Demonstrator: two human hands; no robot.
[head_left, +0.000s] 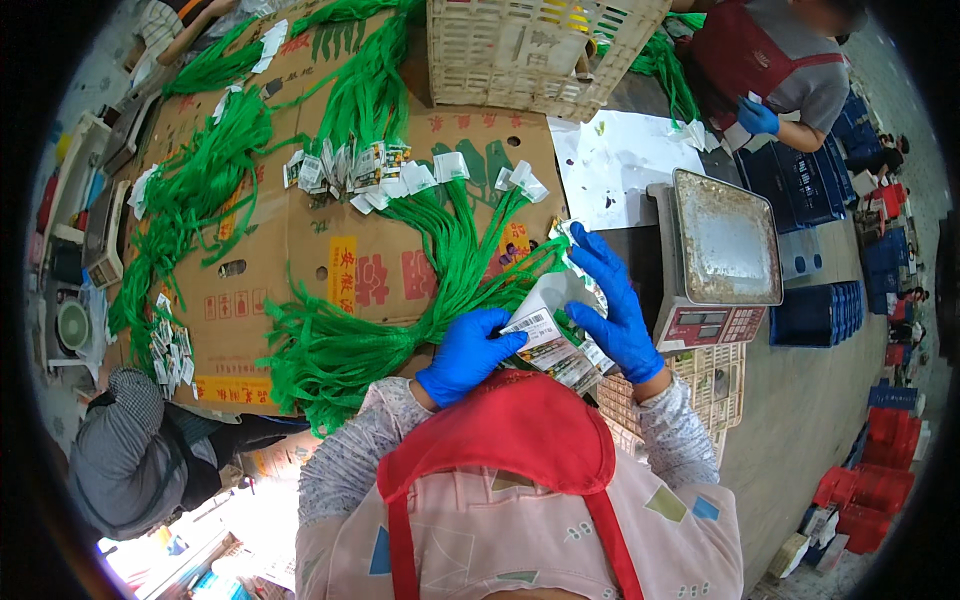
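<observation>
My left hand (470, 355), in a blue glove, pinches the edge of several printed labels (555, 350) with a barcode and coloured pictures, just above my red apron. My right hand (617, 305), also gloved in blue, is beside them with its fingers spread and its thumb near the labels. Between its thumb and fingers shows a white piece (550, 292), whose lower part is hidden behind the labels. Just beyond both hands, bunched green mesh bags (430, 300) lie across the cardboard, with white tags (525, 182) at their far ends.
More tagged green mesh bags (205, 165) lie at the left on the cardboard (300, 260). A cream crate (540, 60) stands at the back. To the right is a scale (722, 240) with a metal pan. Co-workers are at the far right and lower left; blue crates (815, 313) stand at right.
</observation>
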